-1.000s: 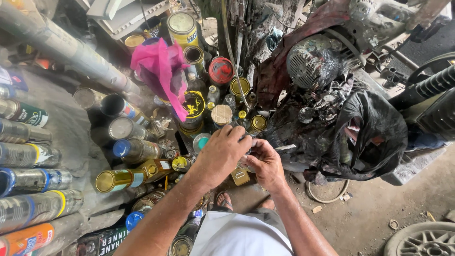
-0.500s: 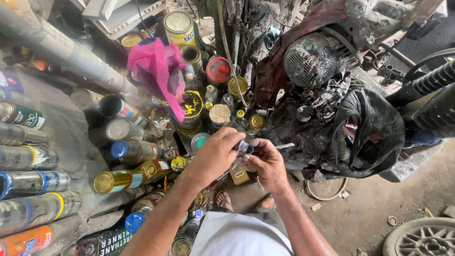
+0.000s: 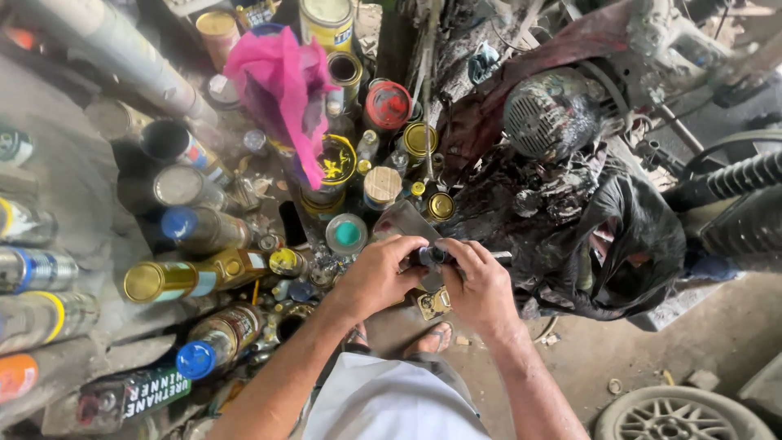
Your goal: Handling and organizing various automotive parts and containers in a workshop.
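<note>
Both of my hands meet at the middle of the view around a small dark bottle with a round cap (image 3: pixel 430 256). My left hand (image 3: pixel 376 277) wraps its body from the left. My right hand (image 3: pixel 481 285) grips the capped end from the right, fingers curled over it. Most of the bottle is hidden by my fingers. Just below my hands a small square yellowish tin (image 3: pixel 432 303) lies on the ground by my sandalled feet (image 3: pixel 438 337).
Many paint cans and spray cans crowd the left, among them a gold-capped can (image 3: pixel 163 281) and a blue-capped one (image 3: pixel 204 352). A pink plastic bag (image 3: pixel 281 85) hangs over tins. A greasy engine (image 3: pixel 554 122), a black bag (image 3: pixel 627 236) and a wheel (image 3: pixel 680 415) lie right.
My hands have lowered slightly and closed together around the small bottle, the right hand now over its capped end. The view has shifted a little.
</note>
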